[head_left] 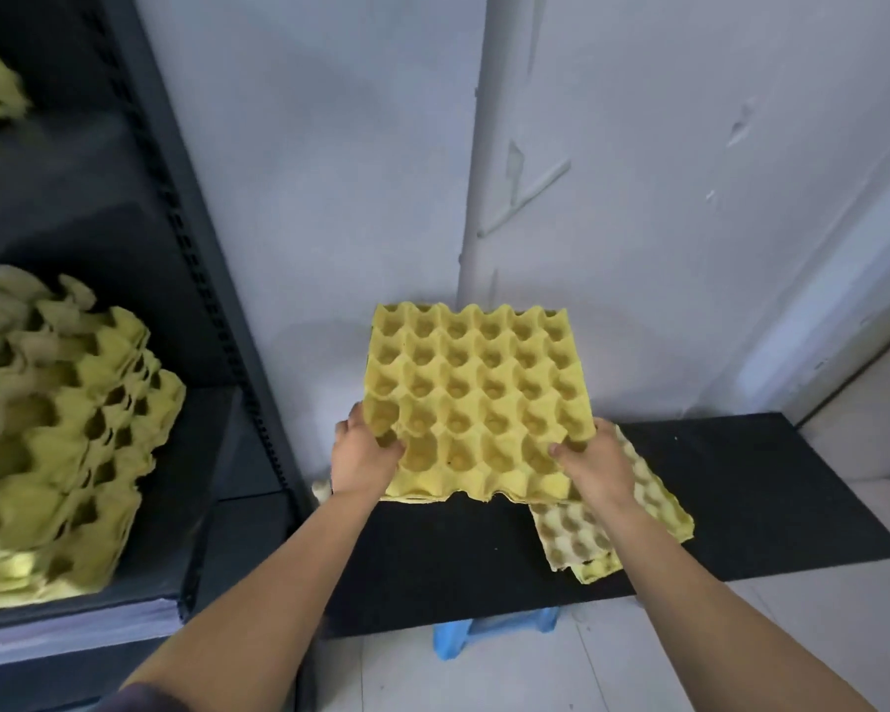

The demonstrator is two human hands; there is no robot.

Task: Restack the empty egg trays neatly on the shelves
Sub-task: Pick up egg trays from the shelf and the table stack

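yellow pulp egg tray point(476, 398) held up over black mat point(741, 485), cups facing up, far edge tilted toward pale wall point(330, 172). left hand point(363, 457) on near-left corner, fingers point(391, 444) curled shut over rim into a cup. right hand point(594, 462) on near-right corner, gripped likewise. more trays point(653, 506) flat on mat under right hand, askew. untidy tray stack point(57, 439) on dark shelf point(165, 573) at left. blue stool point(489, 634) near mat's front edge.
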